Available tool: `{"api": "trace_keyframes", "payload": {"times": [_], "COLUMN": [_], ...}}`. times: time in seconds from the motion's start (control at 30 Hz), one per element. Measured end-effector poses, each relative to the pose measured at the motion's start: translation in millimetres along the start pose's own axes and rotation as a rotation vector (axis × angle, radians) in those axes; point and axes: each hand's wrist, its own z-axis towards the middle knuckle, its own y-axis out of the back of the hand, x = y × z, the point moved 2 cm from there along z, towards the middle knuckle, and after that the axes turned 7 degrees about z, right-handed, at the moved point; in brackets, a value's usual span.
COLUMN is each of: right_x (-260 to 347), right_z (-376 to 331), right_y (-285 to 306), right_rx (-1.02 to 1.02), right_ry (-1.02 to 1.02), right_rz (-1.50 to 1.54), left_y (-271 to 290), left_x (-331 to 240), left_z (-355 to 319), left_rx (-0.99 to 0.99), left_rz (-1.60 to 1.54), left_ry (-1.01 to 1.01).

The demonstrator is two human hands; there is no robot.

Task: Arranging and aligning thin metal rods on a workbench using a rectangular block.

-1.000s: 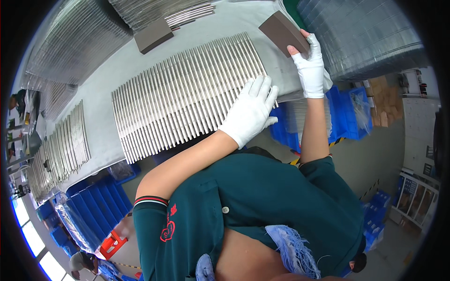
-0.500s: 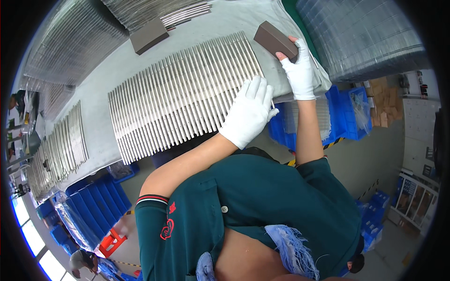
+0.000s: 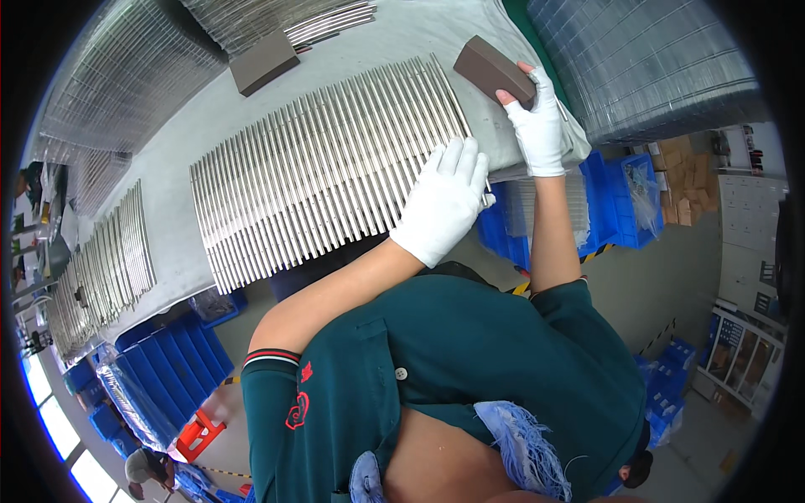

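Note:
A long row of shiny metal rods lies side by side on the pale cloth-covered table. My left hand, in a white glove, rests flat across the near part of the rods at the row's right end, its fingers stretched out. Beyond that end, my right hand grips a dark grey-brown rectangular block at its near right end. The thumb lies on one side of the block, and bare fingertips show past the cut glove tips. The palm hides part of the block's end.
A second grey-brown block sits at the back left, beside a few loose rods. Another group of rods lies at the far left. Stacked clear plastic trays stand at the back right. Blue bins are below the table edge.
Almost nothing differs. My right hand and the block have shifted very slightly, with the hand keeping its grip. My left hand stays flat on the rods.

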Motion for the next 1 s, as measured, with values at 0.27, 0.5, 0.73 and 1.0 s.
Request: {"api": "trace_keyframes", "payload": {"times": [0.27,0.5,0.73,1.0], "right_x": [54.0,49.6,44.7,31.4], "right_z": [38.8,54.0,38.9,59.7], "right_y": [16.9,9.3,-9.2,20.3], "right_rx": [0.499,0.663,0.671,0.22], "right_ry": [-0.262,-0.398,-0.312,-0.067], "right_rz": [0.024,0.055,0.104,0.265], "left_y": [14.7,14.0,7.3,11.6], "left_x": [10.9,11.5,10.3,12.5], "left_z": [5.4,7.7,3.8,6.4], "left_rx": [0.029,0.04,-0.009,-0.009], "left_rz": [-0.076,-0.102,-0.101,-0.104], "left_ry": [-0.06,-0.076,-0.075,-0.064]}}
